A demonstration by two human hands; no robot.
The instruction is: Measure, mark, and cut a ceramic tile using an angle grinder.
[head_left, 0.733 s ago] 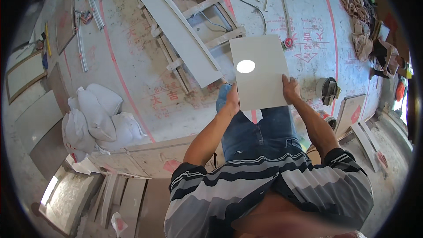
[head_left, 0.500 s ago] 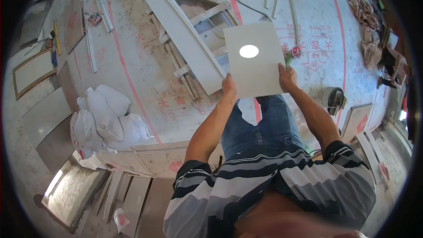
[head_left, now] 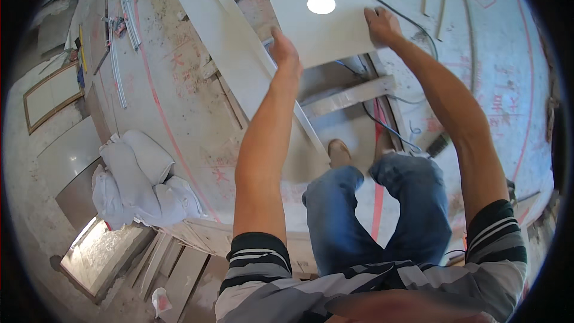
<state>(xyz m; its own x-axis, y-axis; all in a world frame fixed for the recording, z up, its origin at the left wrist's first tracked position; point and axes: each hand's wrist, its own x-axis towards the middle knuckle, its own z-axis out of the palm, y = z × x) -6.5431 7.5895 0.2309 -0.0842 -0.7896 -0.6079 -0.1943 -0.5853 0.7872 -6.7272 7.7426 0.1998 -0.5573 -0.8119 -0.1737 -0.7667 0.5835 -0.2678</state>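
Hands gripped one pale grey square tile [head_left: 317, 15], glossy enough to carry a single bright round glare spot, held out in front above the floor at the top of the view. The tile's upper edge was cut off by the frame. The left hand [head_left: 286, 54] clasped the tile's lower left edge, thumb hidden behind it; the right hand [head_left: 382, 24] closed on the right edge, fingers over the face. Two bare forearms rose from striped black, white and grey sleeves [head_left: 260, 254]. Below the tile, two legs in blue jeans [head_left: 347, 215] showed, with one tan shoe [head_left: 339, 152] visible and the other foot hard to make out. A long white board [head_left: 233, 48] ran slantwise under the tile, partly covered by the left arm. A heap of white sacks [head_left: 134, 185] lay on the dusty concrete floor [head_left: 179, 101] at left; their number could not be counted. A black cable [head_left: 388, 128] trailed beneath the right arm.
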